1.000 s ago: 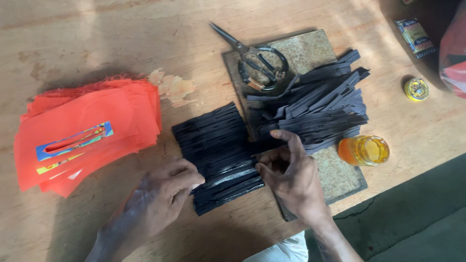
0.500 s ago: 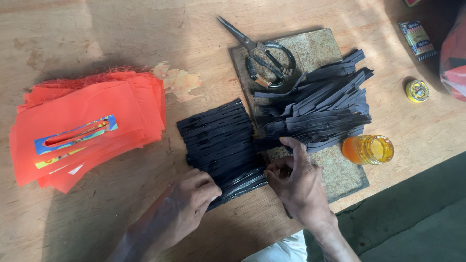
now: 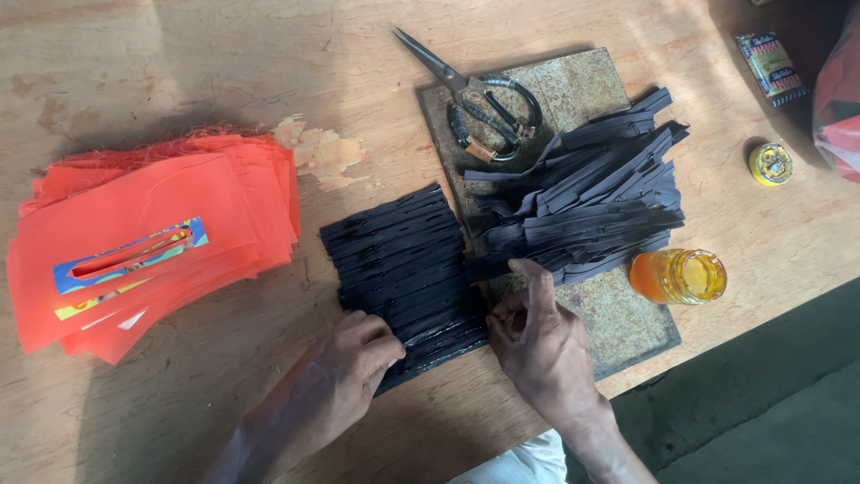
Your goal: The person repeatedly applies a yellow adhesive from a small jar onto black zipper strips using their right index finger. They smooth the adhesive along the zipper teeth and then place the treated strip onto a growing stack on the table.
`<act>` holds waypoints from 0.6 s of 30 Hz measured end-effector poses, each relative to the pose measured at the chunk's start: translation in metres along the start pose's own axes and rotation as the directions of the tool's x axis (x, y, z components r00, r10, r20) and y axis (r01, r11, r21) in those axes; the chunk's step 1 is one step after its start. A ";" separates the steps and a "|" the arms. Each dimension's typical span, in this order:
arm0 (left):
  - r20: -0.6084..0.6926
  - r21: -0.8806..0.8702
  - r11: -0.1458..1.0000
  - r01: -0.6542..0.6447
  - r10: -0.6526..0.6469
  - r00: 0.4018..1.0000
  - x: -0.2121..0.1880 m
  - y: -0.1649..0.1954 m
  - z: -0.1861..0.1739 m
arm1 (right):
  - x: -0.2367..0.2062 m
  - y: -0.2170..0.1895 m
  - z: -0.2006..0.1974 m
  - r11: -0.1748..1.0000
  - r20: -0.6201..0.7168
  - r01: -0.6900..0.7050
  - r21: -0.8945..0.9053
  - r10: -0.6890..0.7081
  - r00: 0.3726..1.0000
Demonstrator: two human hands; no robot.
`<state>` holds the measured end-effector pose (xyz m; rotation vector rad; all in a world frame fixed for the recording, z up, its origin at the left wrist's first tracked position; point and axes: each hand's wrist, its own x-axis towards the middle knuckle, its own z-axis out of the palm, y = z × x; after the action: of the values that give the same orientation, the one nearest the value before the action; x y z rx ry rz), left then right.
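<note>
Left hand: the left hand point(image 3: 358, 351) lies knuckles up near the desk's near edge, fingers curled down onto the near left corner of the flat row of black strips point(image 3: 403, 269); it presses rather than grips.
Right hand: the right hand point(image 3: 537, 336) sits at the row's near right corner, thumb and bent fingers pinching the end of one strip, forefinger stretched towards the loose pile.
Flat row: black ribbed strips laid side by side, slanting, on the bare wooden desk point(image 3: 179, 72), about the middle of it and touching the left edge of the board.
Board: a worn, mottled rectangular slab point(image 3: 618, 318) running from the far edge towards the near edge.
Loose pile: a heap of dark strips point(image 3: 591, 193) across the board's middle.
Scissors: steel scissors with black-wrapped handles point(image 3: 479, 103) at the board's far end, blades pointing to the far left.
Orange jar: a small open glass jar of orange liquid point(image 3: 681, 276) on the board's right edge.
Red sheets: a fanned stack of orange-red fabric pieces point(image 3: 152, 233) near the desk's left edge.
Small tin: a round yellow tin point(image 3: 770, 163) near the right edge.
</note>
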<state>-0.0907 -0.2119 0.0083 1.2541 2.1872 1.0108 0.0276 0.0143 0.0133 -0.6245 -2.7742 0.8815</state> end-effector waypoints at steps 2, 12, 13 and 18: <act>0.002 0.009 1.000 0.011 -0.011 1.000 0.001 0.000 0.001 | -0.001 0.004 -0.002 0.999 -0.037 0.008 0.041 -0.007 0.999; -0.057 0.073 0.996 0.041 -0.036 0.998 -0.002 -0.005 0.013 | -0.009 0.019 -0.036 0.999 -0.163 0.042 0.001 -0.042 0.986; -0.079 0.077 0.997 0.029 -0.023 0.997 -0.003 -0.005 0.015 | -0.010 0.019 -0.039 0.999 -0.173 0.053 -0.003 -0.053 0.984; -0.158 0.079 0.997 -0.003 0.015 0.987 -0.004 -0.007 0.021 | -0.014 0.021 -0.046 0.999 -0.199 0.053 0.001 -0.052 0.979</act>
<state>-0.0786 -0.2100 -0.0103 1.2576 2.3642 1.0713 0.0604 0.0472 0.0380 -0.6004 -2.5962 0.7710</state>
